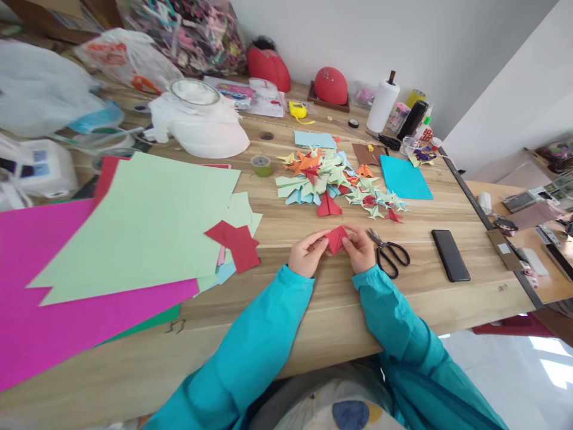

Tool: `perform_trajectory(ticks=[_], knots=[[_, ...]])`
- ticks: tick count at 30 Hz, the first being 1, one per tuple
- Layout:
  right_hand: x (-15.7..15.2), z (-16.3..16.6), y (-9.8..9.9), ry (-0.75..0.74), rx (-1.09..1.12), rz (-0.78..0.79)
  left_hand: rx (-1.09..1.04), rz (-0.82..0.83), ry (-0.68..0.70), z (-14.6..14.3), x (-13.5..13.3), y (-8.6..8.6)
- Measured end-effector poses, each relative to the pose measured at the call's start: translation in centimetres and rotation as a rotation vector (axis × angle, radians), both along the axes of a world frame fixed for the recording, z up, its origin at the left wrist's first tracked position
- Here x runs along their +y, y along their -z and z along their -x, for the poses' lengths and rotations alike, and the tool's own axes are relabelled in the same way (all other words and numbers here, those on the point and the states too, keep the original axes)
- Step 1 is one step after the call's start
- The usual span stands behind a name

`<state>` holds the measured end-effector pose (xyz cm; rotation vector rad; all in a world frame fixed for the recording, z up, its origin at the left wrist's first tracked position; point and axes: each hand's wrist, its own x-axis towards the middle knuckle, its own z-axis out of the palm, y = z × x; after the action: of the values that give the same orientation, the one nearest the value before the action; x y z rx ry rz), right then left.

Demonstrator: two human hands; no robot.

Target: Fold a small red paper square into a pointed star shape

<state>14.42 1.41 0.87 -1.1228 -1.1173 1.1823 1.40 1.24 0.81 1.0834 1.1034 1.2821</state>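
The left hand and right hand both pinch the red paper, which rests on the table in front of the person. I judge it to be half folded. Many folded pieces lie in a pile at 12 o'clock, scissors at 3 o'clock and big sheets at 9 o'clock.

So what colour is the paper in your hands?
Red; the folded paper shows best in the head view.

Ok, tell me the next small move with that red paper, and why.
Probably press the red paper flat on the table and run a thumb along its fold. The left hand and right hand pinch it from either side, and it stands up in a peak, while the folded shapes piled beyond lie flatter.
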Motion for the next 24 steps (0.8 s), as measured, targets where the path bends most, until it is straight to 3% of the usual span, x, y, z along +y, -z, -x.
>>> perform_trajectory(ticks=[12, 24], knots=[[0.66, -0.33, 0.69, -0.007, 0.117, 0.101, -0.01, 0.025, 0.013, -0.09, 0.19, 0.3], [0.49, -0.67, 0.8, -0.154, 0.215, 0.223, -0.045, 0.072, 0.024, 0.16, 0.38, 0.01]])
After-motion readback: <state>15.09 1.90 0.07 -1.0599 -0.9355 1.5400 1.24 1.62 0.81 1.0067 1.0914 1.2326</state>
